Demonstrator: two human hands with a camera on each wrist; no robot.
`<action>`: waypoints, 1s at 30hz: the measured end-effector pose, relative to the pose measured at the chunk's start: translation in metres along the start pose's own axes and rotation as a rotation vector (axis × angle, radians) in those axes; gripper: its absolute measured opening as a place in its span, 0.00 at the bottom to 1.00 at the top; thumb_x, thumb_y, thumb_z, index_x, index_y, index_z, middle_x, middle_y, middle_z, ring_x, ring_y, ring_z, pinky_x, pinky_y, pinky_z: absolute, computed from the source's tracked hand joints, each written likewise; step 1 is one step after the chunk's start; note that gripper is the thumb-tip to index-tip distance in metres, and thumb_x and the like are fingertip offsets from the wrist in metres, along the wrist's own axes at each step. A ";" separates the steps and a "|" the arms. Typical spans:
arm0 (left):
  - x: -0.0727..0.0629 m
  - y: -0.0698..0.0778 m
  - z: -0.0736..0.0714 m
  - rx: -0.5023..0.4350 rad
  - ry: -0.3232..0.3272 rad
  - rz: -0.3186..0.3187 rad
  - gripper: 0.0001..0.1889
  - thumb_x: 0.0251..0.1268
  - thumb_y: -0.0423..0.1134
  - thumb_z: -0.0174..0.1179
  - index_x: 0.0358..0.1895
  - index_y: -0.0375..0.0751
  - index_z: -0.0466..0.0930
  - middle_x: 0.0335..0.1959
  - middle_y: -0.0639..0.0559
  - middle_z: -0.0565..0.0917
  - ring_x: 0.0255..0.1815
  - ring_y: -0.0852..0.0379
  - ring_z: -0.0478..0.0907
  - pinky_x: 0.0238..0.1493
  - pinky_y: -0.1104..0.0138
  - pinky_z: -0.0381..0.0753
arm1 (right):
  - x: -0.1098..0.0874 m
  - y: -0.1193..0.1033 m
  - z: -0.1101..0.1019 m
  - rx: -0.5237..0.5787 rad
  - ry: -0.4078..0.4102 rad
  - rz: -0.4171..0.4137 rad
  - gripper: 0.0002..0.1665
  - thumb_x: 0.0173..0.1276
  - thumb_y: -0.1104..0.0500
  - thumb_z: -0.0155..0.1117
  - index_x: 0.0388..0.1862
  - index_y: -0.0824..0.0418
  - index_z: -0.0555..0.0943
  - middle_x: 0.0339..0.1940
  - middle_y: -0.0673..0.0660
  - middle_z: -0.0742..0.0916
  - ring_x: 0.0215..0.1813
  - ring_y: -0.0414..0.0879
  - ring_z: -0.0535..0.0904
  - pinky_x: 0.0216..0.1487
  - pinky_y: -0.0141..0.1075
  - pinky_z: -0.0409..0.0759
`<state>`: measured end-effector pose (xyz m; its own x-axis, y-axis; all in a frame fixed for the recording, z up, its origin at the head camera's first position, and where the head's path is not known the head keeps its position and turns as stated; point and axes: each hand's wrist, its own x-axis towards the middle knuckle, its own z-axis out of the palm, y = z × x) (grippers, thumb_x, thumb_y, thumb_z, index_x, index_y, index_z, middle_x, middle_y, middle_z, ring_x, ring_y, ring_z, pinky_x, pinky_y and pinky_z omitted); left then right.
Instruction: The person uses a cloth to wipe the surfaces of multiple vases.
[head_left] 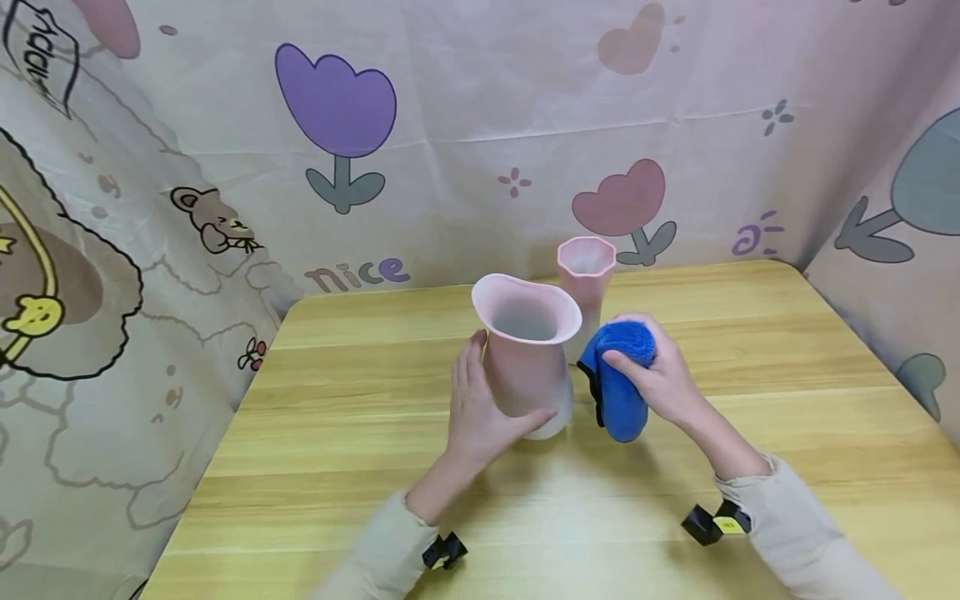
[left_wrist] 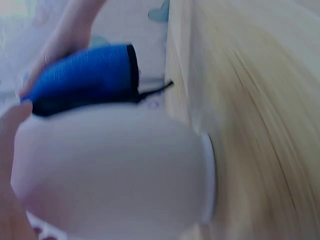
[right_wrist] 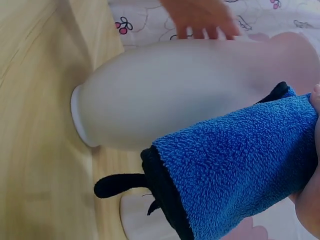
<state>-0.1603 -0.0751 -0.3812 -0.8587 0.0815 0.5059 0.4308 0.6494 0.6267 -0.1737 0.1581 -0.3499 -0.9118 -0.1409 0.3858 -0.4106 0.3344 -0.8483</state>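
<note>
A pink vase [head_left: 525, 367] with a wavy flared rim and a paler, frosted lower body stands upright on the wooden table. My left hand [head_left: 480, 417] holds its left side, thumb across the front and fingers along the side. To the right of the vase, my right hand [head_left: 663, 375] grips a folded blue towel [head_left: 624, 400], thumb on the near face. The towel is fluffy with black edging, and a black loop hangs from it in the right wrist view. Seen from the right wrist, the towel [right_wrist: 235, 165] overlaps part of the vase [right_wrist: 170, 95].
Behind the towel stands a second, slimmer pink vase [head_left: 587, 271] with an angular rim, partly hidden. The table [head_left: 337, 417] reaches back to a cloth backdrop [head_left: 465, 100] printed with flowers and a bear. Small black devices [head_left: 445, 551] sit at both wrists.
</note>
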 end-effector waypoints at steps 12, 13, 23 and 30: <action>0.004 0.018 0.024 0.076 0.200 -0.122 0.59 0.24 0.62 0.73 0.63 0.40 0.52 0.56 0.46 0.62 0.56 0.51 0.60 0.54 0.56 0.67 | -0.003 0.004 -0.001 -0.010 -0.011 -0.006 0.20 0.63 0.64 0.58 0.53 0.67 0.66 0.47 0.65 0.78 0.47 0.52 0.74 0.45 0.57 0.75; 0.004 0.017 0.024 0.064 0.205 -0.112 0.59 0.23 0.61 0.73 0.63 0.39 0.52 0.55 0.46 0.63 0.56 0.51 0.60 0.55 0.56 0.67 | -0.003 0.004 0.000 -0.010 -0.014 -0.006 0.21 0.64 0.64 0.58 0.53 0.67 0.66 0.47 0.65 0.78 0.47 0.54 0.74 0.45 0.57 0.74; 0.015 -0.007 0.002 -0.179 -0.044 -0.039 0.55 0.30 0.47 0.76 0.65 0.40 0.51 0.61 0.47 0.63 0.58 0.51 0.63 0.57 0.54 0.68 | -0.003 0.006 0.000 -0.030 -0.029 -0.009 0.21 0.63 0.64 0.59 0.53 0.67 0.67 0.47 0.65 0.79 0.46 0.52 0.75 0.45 0.58 0.75; 0.036 -0.035 -0.014 -0.427 -0.328 0.068 0.53 0.32 0.34 0.75 0.67 0.39 0.50 0.64 0.45 0.63 0.62 0.48 0.62 0.62 0.53 0.63 | -0.006 0.010 0.001 -0.037 -0.071 0.021 0.21 0.63 0.63 0.59 0.53 0.67 0.67 0.47 0.66 0.79 0.47 0.59 0.75 0.45 0.58 0.75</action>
<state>-0.2021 -0.1053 -0.3768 -0.8372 0.3889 0.3846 0.5040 0.2753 0.8186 -0.1727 0.1613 -0.3610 -0.9192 -0.1990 0.3398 -0.3916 0.3716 -0.8418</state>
